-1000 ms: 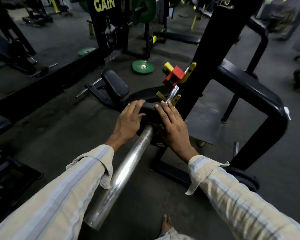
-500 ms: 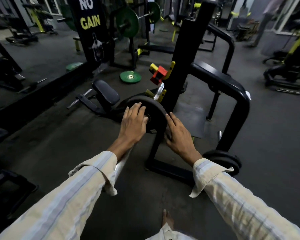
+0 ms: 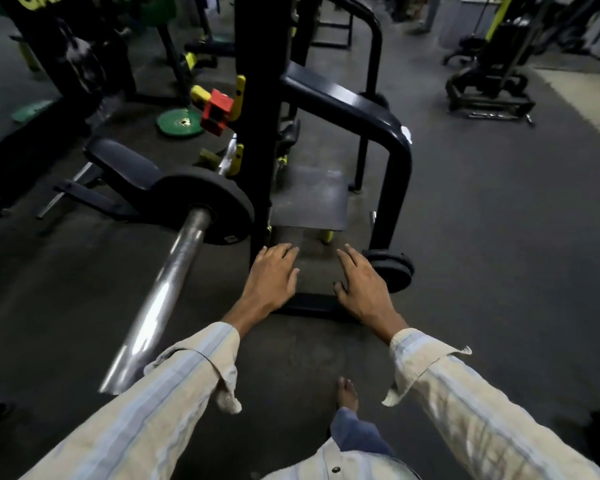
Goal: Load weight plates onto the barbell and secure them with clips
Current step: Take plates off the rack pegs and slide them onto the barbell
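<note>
A black weight plate (image 3: pixel 219 206) sits on the shiny steel barbell sleeve (image 3: pixel 163 289), which runs from lower left up to the rack. My left hand (image 3: pixel 271 278) hovers open to the right of the plate, palm down, holding nothing. My right hand (image 3: pixel 364 289) is open too, fingers spread, just left of more black plates (image 3: pixel 394 270) hung low on the rack's rear post. No clip shows on the sleeve.
The black rack upright (image 3: pixel 257 109) stands right behind the loaded plate, with a red and yellow bar catch (image 3: pixel 219 110). A green plate (image 3: pixel 181 123) lies on the floor beyond. A padded bench (image 3: pixel 122 164) is at left. My bare foot (image 3: pixel 347 393) is below.
Both hands have come off the black plate on the sleeve and moved right and down, toward the plates low on the rack. The view has swung to the right.
</note>
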